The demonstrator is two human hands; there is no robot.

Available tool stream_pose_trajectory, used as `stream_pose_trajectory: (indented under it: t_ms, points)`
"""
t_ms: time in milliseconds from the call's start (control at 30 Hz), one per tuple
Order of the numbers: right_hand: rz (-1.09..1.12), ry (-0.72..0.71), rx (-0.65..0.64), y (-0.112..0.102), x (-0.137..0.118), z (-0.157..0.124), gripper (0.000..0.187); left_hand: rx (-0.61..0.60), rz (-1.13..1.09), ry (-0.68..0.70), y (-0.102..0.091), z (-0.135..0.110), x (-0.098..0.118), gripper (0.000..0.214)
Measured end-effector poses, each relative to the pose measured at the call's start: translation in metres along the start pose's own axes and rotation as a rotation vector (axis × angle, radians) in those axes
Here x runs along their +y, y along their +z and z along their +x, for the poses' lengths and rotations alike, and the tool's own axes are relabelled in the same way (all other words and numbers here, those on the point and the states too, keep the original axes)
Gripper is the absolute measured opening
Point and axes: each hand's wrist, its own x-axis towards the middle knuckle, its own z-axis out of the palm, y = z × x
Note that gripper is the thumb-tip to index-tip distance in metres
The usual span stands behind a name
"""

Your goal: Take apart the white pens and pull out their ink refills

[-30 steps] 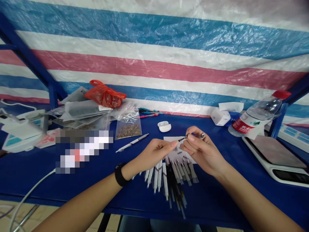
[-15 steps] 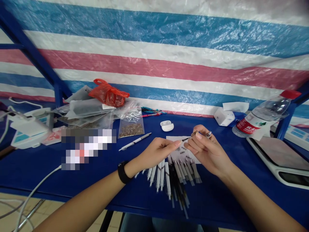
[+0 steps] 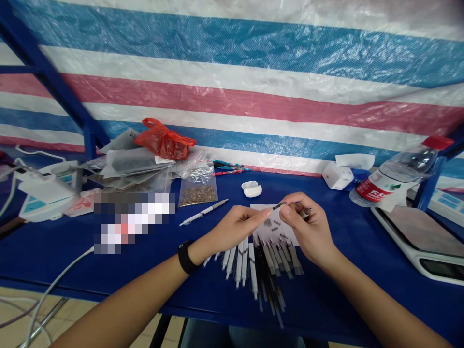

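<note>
turned further inward is the right hand [image 3: 308, 227], with its fingers curled closer over a thin dark pen refill [image 3: 281, 205]. the refill is pinched near-shut between the right thumb and forefinger, and its other end is held by the nearly closed fingertips [image 3: 266, 212] of the left hand [image 3: 235, 227]. it is held in the air above a white paper sheet [image 3: 275, 227], on which small dark pieces are laid. a fanned pile of white pen barrels and dark refills [image 3: 261, 266] is spread just below the hands on the blue table [image 3: 54, 251]. a white pen [image 3: 203, 211], a clear bag of brown bits [image 3: 197, 193] and a white earbud case [image 3: 252, 190] are placed nearby.
</note>
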Motion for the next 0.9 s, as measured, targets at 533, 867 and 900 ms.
stream_pose_trajectory:
  t_ms: [533, 867, 900]
  points:
    - [-0.23, -0.024, 0.315, -0.012, 0.001, 0.011, 0.046, 0.02, 0.104, 0.005, -0.002, 0.001, 0.001, 0.061]
    - [0.092, -0.068, 0.218, -0.008, -0.014, 0.009, 0.042, 0.05, 0.229, 0.03, -0.002, 0.002, -0.007, 0.06]
    - [0.094, -0.091, 0.211, -0.008, -0.014, 0.009, 0.041, 0.054, 0.238, 0.028, -0.002, 0.002, -0.007, 0.06]
